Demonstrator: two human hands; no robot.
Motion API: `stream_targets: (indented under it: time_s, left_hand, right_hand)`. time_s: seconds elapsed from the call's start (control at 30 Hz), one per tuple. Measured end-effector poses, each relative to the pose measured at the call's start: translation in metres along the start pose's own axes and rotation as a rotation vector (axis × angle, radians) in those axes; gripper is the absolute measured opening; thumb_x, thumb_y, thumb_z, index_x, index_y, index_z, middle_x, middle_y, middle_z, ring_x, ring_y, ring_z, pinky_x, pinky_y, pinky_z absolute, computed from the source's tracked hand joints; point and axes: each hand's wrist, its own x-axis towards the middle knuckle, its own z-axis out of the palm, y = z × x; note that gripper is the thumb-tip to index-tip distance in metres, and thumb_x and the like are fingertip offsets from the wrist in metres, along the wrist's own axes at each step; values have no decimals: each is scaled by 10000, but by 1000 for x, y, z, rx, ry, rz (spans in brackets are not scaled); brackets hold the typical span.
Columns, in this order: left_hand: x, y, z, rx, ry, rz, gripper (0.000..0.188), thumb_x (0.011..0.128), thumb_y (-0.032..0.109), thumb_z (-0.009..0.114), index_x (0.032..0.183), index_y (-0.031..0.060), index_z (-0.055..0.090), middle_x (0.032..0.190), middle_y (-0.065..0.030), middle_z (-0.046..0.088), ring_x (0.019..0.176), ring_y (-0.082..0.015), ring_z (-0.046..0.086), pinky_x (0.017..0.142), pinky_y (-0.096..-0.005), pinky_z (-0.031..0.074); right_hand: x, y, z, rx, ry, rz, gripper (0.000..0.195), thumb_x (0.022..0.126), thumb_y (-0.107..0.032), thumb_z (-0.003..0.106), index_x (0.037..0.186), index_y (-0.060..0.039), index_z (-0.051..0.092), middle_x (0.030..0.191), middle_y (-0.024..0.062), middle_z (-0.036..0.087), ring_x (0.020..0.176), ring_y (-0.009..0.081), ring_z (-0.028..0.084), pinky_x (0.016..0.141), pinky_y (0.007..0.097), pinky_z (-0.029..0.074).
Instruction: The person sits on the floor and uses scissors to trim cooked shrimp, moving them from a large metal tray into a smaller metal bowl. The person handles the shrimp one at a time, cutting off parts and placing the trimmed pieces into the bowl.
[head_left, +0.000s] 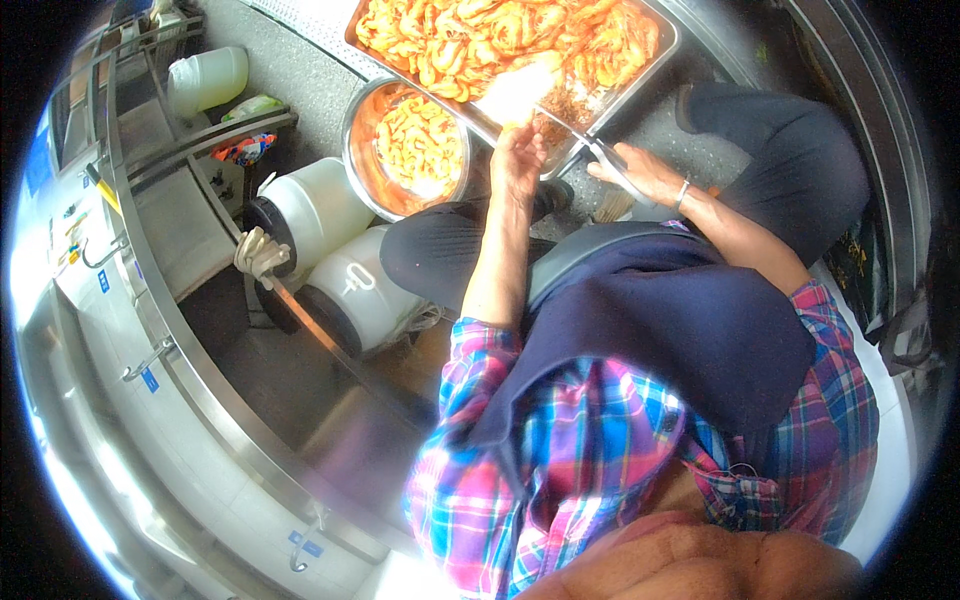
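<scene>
A rectangular metal tray (667, 56) heaped with whole orange shrimp (502, 37) lies at the top, with dark debris in its near corner. My left hand (519, 157) is palm up at the tray's near edge, fingers pinched on what looks like a shrimp (516, 118), partly lost in glare. In my right hand (646, 175) are scissors (611, 159) with pale handles, their blades reaching left over the tray towards my left fingertips. Left of the tray, a round steel bowl (363, 142) holds a pile of trimmed or peeled-looking shrimp (418, 142).
Two white plastic barrels (322, 206) with dark lids lie left of my knee. Pale gloves (261, 255) cover the end of a wooden handle (304, 315). A translucent jug (210, 79) lies farther back. A steel counter edge (199, 394) with hooks curves along the left.
</scene>
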Motion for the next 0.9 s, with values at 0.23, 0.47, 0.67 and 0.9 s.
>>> stream_targets:
  time_s: [0.23, 0.47, 0.67, 0.9]
  left_hand:
    - [-3, -9, 4, -15, -132, -42, 274, 823, 62, 686, 1075, 53, 579, 962, -117, 668, 697, -133, 612, 616, -230, 493]
    - [-7, -9, 10, 24, -174, -44, 312, 824, 85, 691, 1112, 56, 575, 942, -99, 675, 683, -131, 604, 615, -243, 488]
    - [-4, -8, 7, 19, -142, -43, 318, 840, 69, 657, 1141, 49, 558, 961, -93, 672, 680, -135, 600, 616, -250, 488]
    - [-1, 9, 3, 233, 1, 123, 211, 859, 58, 648, 1035, 70, 531, 869, -94, 654, 660, -181, 610, 557, -248, 476]
  right_hand:
    - [0, -4, -5, -49, 8, -7, 648, 825, -597, 603, 983, 31, 620, 937, 185, 643, 901, 280, 603, 799, 382, 449]
    - [-8, -20, -12, -45, -7, -9, 609, 842, -569, 601, 958, 27, 628, 894, 200, 639, 870, 287, 609, 768, 391, 450]
    - [10, 6, -1, -131, 46, -20, 500, 866, -505, 612, 935, -11, 643, 834, 207, 639, 808, 275, 614, 734, 388, 458]
    - [-4, -9, -15, -14, 110, -59, 746, 762, -694, 610, 857, 45, 612, 856, 261, 640, 836, 378, 643, 742, 439, 479]
